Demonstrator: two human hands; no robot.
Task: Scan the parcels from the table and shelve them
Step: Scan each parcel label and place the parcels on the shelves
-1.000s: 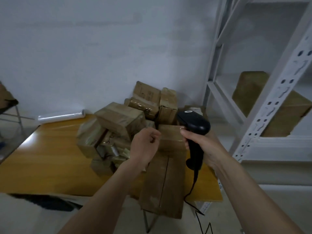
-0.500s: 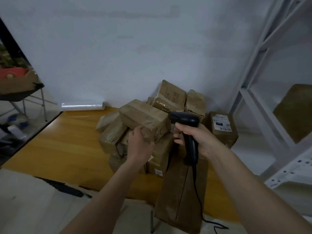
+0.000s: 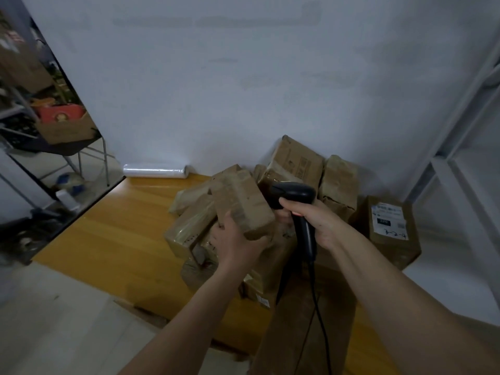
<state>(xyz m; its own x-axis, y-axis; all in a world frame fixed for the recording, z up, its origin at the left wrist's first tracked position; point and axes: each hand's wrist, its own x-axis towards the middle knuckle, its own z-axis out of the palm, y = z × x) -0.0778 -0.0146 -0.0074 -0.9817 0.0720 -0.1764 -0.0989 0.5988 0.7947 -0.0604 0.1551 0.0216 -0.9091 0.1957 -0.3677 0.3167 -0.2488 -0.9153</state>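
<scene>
since the earlier frame the left hand (image 3: 238,239) has lifted the brown parcel (image 3: 240,201) clear of the pile of parcels (image 3: 297,169) on the wooden table (image 3: 113,226). fingers curl under its near end, so the parcel extends up and away from the palm. right hand (image 3: 311,217) clenches the black scanner (image 3: 295,196), just beside the parcel's right face.

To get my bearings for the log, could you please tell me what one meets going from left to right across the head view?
Cardboard box with red item → roll of clear wrap → parcel held by the left hand → scanner in the right hand → labelled parcel → white shelf frame.
</scene>
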